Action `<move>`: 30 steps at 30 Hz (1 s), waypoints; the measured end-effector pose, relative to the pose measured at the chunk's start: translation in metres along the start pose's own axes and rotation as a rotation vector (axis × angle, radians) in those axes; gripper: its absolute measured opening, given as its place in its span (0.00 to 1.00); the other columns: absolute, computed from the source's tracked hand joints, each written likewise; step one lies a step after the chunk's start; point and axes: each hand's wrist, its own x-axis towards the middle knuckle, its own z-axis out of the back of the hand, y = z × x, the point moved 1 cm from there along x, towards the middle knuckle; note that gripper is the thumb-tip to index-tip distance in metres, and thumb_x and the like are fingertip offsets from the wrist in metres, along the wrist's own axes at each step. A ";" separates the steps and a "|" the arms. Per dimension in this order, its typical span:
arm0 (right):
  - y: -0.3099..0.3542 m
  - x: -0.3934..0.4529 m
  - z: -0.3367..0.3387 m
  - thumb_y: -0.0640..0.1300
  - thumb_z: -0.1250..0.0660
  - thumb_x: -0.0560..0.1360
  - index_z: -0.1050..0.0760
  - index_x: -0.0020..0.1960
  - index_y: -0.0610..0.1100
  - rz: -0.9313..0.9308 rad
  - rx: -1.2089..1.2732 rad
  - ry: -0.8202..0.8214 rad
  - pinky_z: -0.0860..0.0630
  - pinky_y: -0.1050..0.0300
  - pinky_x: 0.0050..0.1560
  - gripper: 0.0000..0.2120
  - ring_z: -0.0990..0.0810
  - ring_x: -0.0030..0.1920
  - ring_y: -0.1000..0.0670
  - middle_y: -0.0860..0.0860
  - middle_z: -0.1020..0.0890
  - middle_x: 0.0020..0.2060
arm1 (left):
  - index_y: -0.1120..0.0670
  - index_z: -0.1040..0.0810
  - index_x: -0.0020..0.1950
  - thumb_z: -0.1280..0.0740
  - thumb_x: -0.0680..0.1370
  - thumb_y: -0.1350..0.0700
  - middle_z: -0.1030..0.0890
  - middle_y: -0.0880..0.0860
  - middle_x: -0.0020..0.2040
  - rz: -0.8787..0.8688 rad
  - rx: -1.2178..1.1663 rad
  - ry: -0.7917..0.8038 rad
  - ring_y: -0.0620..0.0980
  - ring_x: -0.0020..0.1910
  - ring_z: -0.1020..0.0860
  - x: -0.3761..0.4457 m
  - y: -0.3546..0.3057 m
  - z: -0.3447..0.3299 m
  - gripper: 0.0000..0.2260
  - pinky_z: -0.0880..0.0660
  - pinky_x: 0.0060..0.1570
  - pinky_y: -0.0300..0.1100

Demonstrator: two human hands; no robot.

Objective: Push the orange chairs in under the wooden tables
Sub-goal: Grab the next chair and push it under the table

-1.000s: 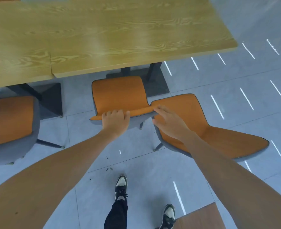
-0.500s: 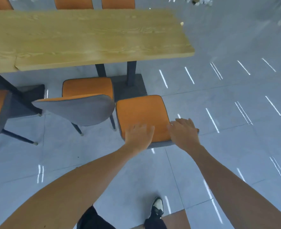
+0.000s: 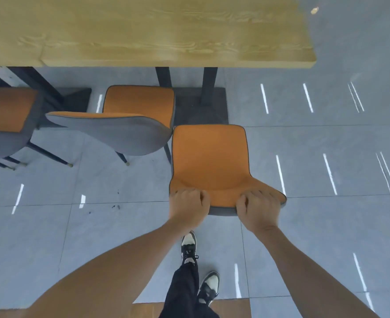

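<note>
An orange chair with a grey shell stands in front of me, its seat pointing toward the wooden table, clear of the table's near edge. My left hand grips the left part of its backrest top. My right hand grips the right part. A second orange chair stands to its left, closer to the table, with its grey back toward me. A third orange chair shows at the left edge.
The table rests on black legs and a dark base plate right ahead of the held chair. Grey floor tiles stretch to the right. My shoes stand just behind the chair. A brown surface lies at the bottom edge.
My left hand left the middle chair's backrest. Both hands closed on the right chair's backrest top, and that chair now faces the table squarely.
</note>
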 end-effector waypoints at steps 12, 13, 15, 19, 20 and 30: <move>-0.038 0.103 -0.018 0.41 0.43 0.71 0.32 0.24 0.43 0.116 0.010 -0.072 0.39 0.56 0.27 0.16 0.35 0.23 0.46 0.49 0.32 0.20 | 0.55 0.36 0.27 0.48 0.75 0.47 0.36 0.49 0.21 -0.076 0.024 0.008 0.50 0.22 0.35 0.101 -0.016 0.001 0.19 0.46 0.25 0.38; -0.038 0.113 -0.021 0.41 0.42 0.71 0.31 0.24 0.43 0.112 0.006 -0.069 0.38 0.56 0.26 0.16 0.35 0.23 0.46 0.49 0.32 0.20 | 0.55 0.37 0.26 0.49 0.75 0.47 0.35 0.49 0.21 -0.076 0.025 0.001 0.50 0.22 0.35 0.112 -0.015 0.004 0.20 0.45 0.25 0.38; -0.035 0.134 -0.028 0.42 0.42 0.71 0.32 0.24 0.43 0.100 -0.001 -0.078 0.38 0.55 0.26 0.16 0.36 0.23 0.46 0.49 0.32 0.20 | 0.55 0.38 0.26 0.50 0.75 0.47 0.35 0.50 0.21 -0.078 0.033 -0.025 0.50 0.23 0.36 0.135 -0.011 0.010 0.20 0.45 0.25 0.38; -0.029 0.178 -0.037 0.42 0.42 0.70 0.36 0.24 0.44 0.097 0.002 -0.116 0.42 0.57 0.27 0.16 0.37 0.23 0.46 0.49 0.35 0.20 | 0.57 0.37 0.26 0.49 0.74 0.47 0.34 0.51 0.21 -0.096 0.032 -0.086 0.50 0.22 0.37 0.181 -0.004 0.024 0.20 0.49 0.26 0.38; -0.026 0.189 -0.040 0.42 0.42 0.69 0.37 0.24 0.44 0.097 0.001 -0.131 0.43 0.57 0.28 0.16 0.38 0.23 0.46 0.49 0.35 0.19 | 0.57 0.37 0.26 0.49 0.74 0.47 0.34 0.51 0.21 -0.101 0.037 -0.094 0.50 0.22 0.38 0.193 -0.002 0.028 0.20 0.49 0.26 0.38; -0.018 0.266 -0.049 0.43 0.42 0.70 0.39 0.25 0.46 0.084 0.025 -0.186 0.45 0.57 0.30 0.16 0.38 0.24 0.47 0.51 0.37 0.21 | 0.54 0.39 0.25 0.47 0.74 0.49 0.40 0.49 0.21 -0.141 0.073 -0.183 0.46 0.22 0.44 0.270 0.004 0.048 0.18 0.48 0.27 0.38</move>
